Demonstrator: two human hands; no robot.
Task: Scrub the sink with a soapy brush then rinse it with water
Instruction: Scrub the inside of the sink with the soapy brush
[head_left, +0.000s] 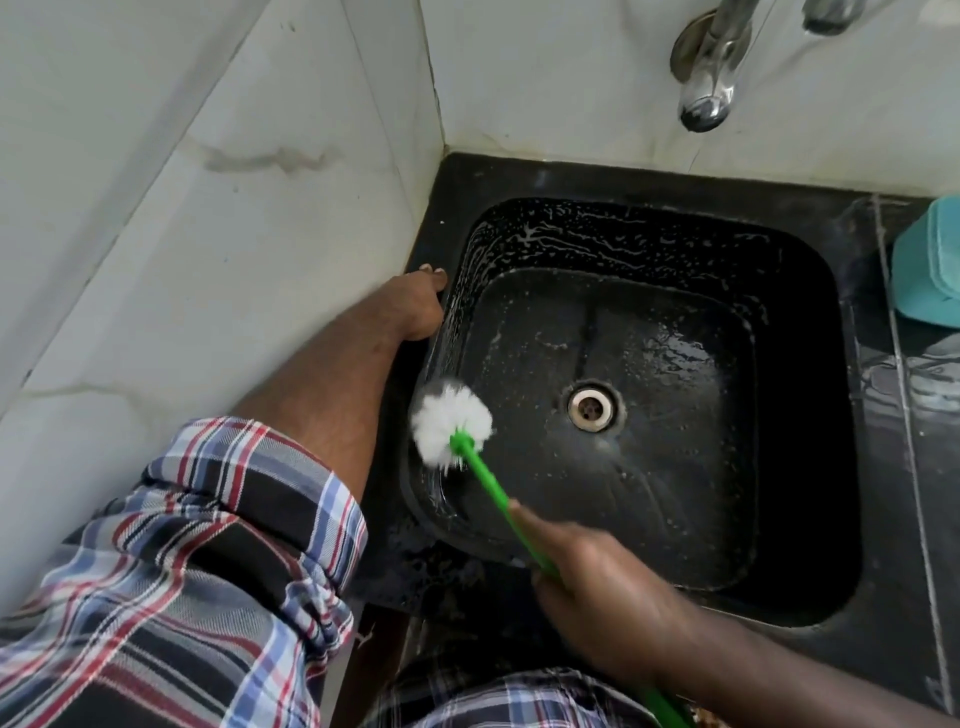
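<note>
Nearest the camera, the right hand (597, 597) has its fingers (524, 512) closed around the green handle (498, 499) of a brush, which runs from the lower edge of the view up and over the near-left corner of the sink (810, 291). The brush head (451, 420), a round tuft of white bristles, sits against the sink's left inner wall, near that corner; it looks slightly blurred. A plaid sleeve (197, 561) rolled above the elbow covers the left upper arm, left of the sink. The left hand (418, 304) rests on the sink's left rim, against the white tiled wall (208, 260); its fingers lie mostly hidden, so whether they grip the rim cannot be told. The sink itself is black and square, wet, with streaks of foam on its far and left walls and a round metal drain (590, 408) at its centre. Right of the sink, on the dark surface (893, 467), stands a teal object (930, 270), cut off by the frame. Beyond the sink's far rim, a chrome tap (706, 67) projects from the wall.
</note>
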